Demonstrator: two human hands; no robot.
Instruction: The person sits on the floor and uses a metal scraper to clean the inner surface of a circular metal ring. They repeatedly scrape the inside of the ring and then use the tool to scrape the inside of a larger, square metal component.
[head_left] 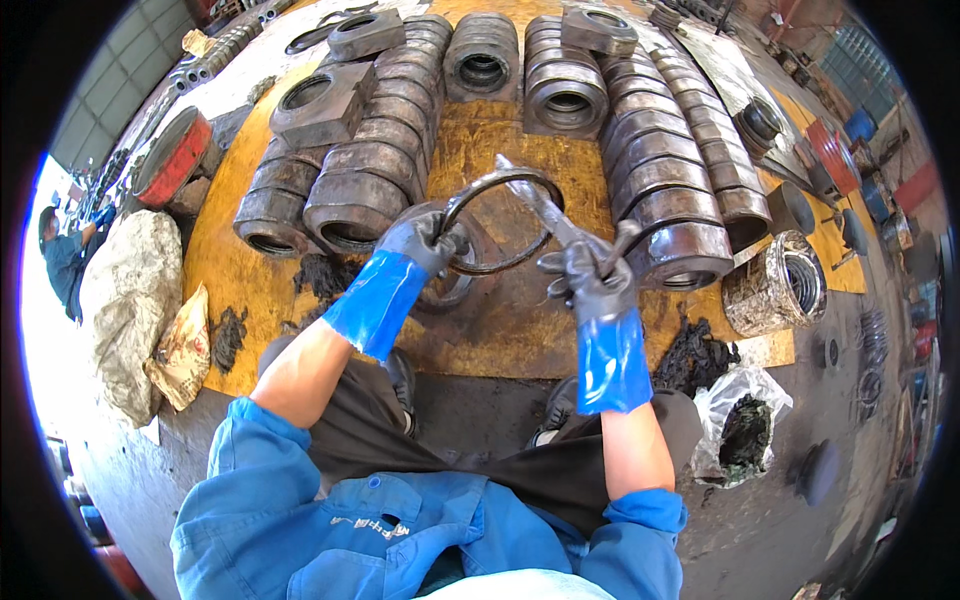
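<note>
My left hand (425,240), in a black and blue rubber glove, is closed round the left side of a dark thin ring (505,267). The ring is held up at a tilt above the yellow-brown board. In my right hand (595,275), gloved likewise, is a long flat grey tool (540,207) resembling a scraper or brush; its exact kind is unclear. Its pale, smeared end crosses the ring's upper right side; whether they touch I cannot tell. Below the ring, partly hidden by it and my left glove, a thick round metal part (450,295) lies on the board.
Rows of heavy metal collars (660,200) flank the board (500,130). Dark greasy clumps (690,355) lie by its near edge. To the right are a dirty bucket (765,295) and a plastic bag (740,430); to the left, a pale sack (130,310). Another person (70,250) is far left.
</note>
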